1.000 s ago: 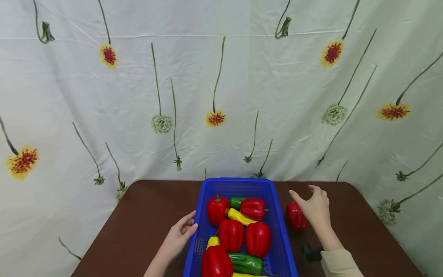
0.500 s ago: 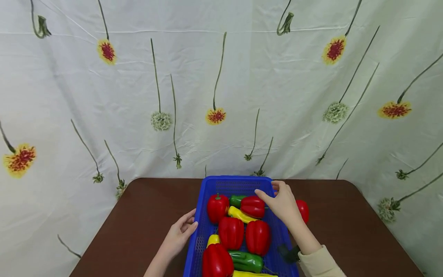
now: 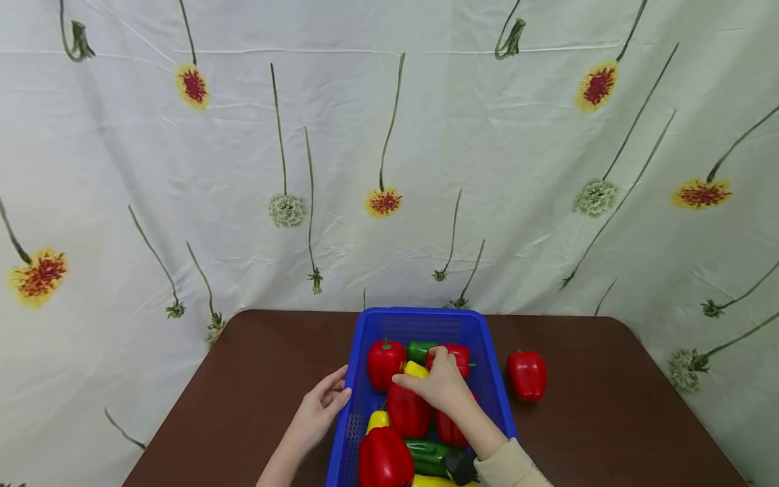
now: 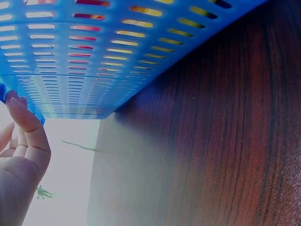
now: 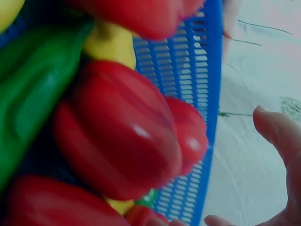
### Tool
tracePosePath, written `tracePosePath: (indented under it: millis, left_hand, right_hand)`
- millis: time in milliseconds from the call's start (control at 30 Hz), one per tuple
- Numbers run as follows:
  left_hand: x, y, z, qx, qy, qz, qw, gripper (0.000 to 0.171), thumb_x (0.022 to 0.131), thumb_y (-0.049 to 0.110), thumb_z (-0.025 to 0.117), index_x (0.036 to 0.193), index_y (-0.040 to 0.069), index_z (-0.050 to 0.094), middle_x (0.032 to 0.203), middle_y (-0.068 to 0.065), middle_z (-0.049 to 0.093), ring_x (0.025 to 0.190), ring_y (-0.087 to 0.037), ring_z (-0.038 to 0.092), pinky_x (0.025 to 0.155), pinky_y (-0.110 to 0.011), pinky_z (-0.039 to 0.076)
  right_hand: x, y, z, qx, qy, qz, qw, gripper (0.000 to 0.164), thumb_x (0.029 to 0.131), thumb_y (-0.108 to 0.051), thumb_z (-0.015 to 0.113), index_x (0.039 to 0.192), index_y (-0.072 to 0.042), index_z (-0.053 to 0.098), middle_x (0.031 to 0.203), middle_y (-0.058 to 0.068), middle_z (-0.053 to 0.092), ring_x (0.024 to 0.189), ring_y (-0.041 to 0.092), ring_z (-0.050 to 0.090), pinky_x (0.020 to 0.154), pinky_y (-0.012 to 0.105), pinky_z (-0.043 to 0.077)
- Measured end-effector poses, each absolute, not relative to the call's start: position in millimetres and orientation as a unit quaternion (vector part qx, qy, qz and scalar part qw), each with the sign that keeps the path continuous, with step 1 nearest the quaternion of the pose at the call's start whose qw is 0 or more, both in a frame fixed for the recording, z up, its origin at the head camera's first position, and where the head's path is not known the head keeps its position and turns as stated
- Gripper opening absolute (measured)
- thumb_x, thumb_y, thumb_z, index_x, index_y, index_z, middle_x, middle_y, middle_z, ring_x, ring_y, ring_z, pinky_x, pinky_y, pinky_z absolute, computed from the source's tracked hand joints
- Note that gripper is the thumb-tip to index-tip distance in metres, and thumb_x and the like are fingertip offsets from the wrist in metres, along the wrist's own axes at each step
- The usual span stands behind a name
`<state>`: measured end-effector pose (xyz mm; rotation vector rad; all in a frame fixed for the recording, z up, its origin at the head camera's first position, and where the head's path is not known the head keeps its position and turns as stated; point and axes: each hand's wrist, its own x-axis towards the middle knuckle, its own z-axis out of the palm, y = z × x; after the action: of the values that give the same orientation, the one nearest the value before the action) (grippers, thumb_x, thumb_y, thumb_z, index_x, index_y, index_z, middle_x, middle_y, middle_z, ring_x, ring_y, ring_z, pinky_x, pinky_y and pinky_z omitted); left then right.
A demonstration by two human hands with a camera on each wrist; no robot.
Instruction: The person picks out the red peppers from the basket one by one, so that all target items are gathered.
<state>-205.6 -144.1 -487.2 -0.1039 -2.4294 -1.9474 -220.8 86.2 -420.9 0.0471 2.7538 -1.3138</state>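
A blue perforated basket [image 3: 420, 312] holds several red bell peppers, with yellow and green peppers among them. My left hand [image 3: 316, 410] grips its left rim, the thumb [image 4: 23, 113] right at the edge in the left wrist view. Over the basket hovers my right hand [image 3: 443, 387], thumb and fingers spread, nothing between them. Beneath its thumb lies a red bell pepper [image 3: 408, 412], which also fills the middle of the right wrist view [image 5: 122, 132]. The right hand and forearm partly hide another red bell pepper [image 3: 449, 429] and a red pepper [image 3: 458, 356] farther back.
One red bell pepper [image 3: 527, 376] stands on the brown table [image 3: 584, 433], right of the basket. Inside the basket are a green pepper [image 3: 424, 449] and a yellow pepper [image 3: 378, 421]. A flower-patterned cloth [image 3: 341, 264] hangs behind the table.
My right hand has moved left from beside the red bell pepper on the table, over the basket's right rim, to above the peppers inside. My left hand stays at the left rim.
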Motion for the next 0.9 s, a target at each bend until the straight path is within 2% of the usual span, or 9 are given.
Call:
tracePosePath:
  millis: [100, 267, 367, 567, 733, 900]
  left_hand:
    - [-206, -143, -487, -0.033, -0.779, -0.626, 0.014, 0.048, 0.093, 0.005, 0.065, 0.138, -0.004, 0.052, 0.105, -0.014, 0.061, 0.079, -0.004, 0.061, 0.072, -0.019, 0.051]
    - [-206, -143, -487, -0.030, -0.781, -0.624, 0.011, 0.048, 0.093, 0.005, 0.064, 0.138, -0.004, 0.052, 0.106, -0.014, 0.061, 0.081, -0.004, 0.061, 0.073, -0.018, 0.051]
    - [-206, -142, -488, -0.026, -0.781, -0.624, 0.012, 0.048, 0.093, 0.005, 0.064, 0.138, -0.003, 0.052, 0.107, -0.015, 0.062, 0.081, -0.005, 0.061, 0.074, -0.017, 0.051]
    - [-206, -141, -487, -0.018, -0.773, -0.634, 0.007, 0.048, 0.093, 0.004, 0.064, 0.139, -0.003, 0.051, 0.108, -0.015, 0.061, 0.081, -0.005, 0.061, 0.073, -0.018, 0.051]
    - [-206, -141, -487, -0.015, -0.769, -0.640, 0.001, 0.049, 0.094, 0.004, 0.064, 0.140, -0.003, 0.051, 0.108, -0.016, 0.060, 0.082, -0.005, 0.062, 0.073, -0.018, 0.052]
    - [-205, -141, -487, -0.011, -0.768, -0.641, -0.005, 0.049, 0.094, 0.006, 0.063, 0.141, -0.001, 0.050, 0.112, -0.016, 0.061, 0.085, -0.006, 0.063, 0.074, -0.019, 0.052]
  right_hand:
    - [-220, 80, -428, 0.025, 0.902, -0.426, 0.066, 0.089, 0.076, -0.044, 0.082, 0.135, 0.009, 0.040, 0.140, 0.035, 0.043, 0.122, 0.046, 0.051, 0.096, 0.061, 0.046]
    - [-219, 72, -436, 0.041, 0.906, -0.413, 0.084, 0.095, 0.074, -0.039, 0.084, 0.139, 0.012, 0.036, 0.141, 0.037, 0.040, 0.123, 0.050, 0.049, 0.095, 0.065, 0.044]
    - [-219, 67, -439, 0.042, 0.912, -0.397, 0.091, 0.099, 0.073, -0.034, 0.085, 0.140, 0.015, 0.032, 0.136, 0.039, 0.041, 0.119, 0.051, 0.050, 0.095, 0.065, 0.045]
    - [-219, 54, -445, 0.047, 0.928, -0.359, 0.083, 0.091, 0.066, -0.027, 0.090, 0.128, 0.015, 0.038, 0.119, 0.037, 0.049, 0.108, 0.049, 0.053, 0.091, 0.060, 0.049]
    - [-218, 48, -450, 0.057, 0.936, -0.339, 0.078, 0.090, 0.061, -0.024, 0.093, 0.124, 0.013, 0.040, 0.118, 0.036, 0.046, 0.106, 0.050, 0.053, 0.087, 0.057, 0.052]
    - [-219, 51, -449, 0.050, 0.929, -0.358, 0.084, 0.092, 0.061, -0.023, 0.094, 0.125, 0.015, 0.040, 0.118, 0.034, 0.047, 0.105, 0.047, 0.054, 0.090, 0.057, 0.050]
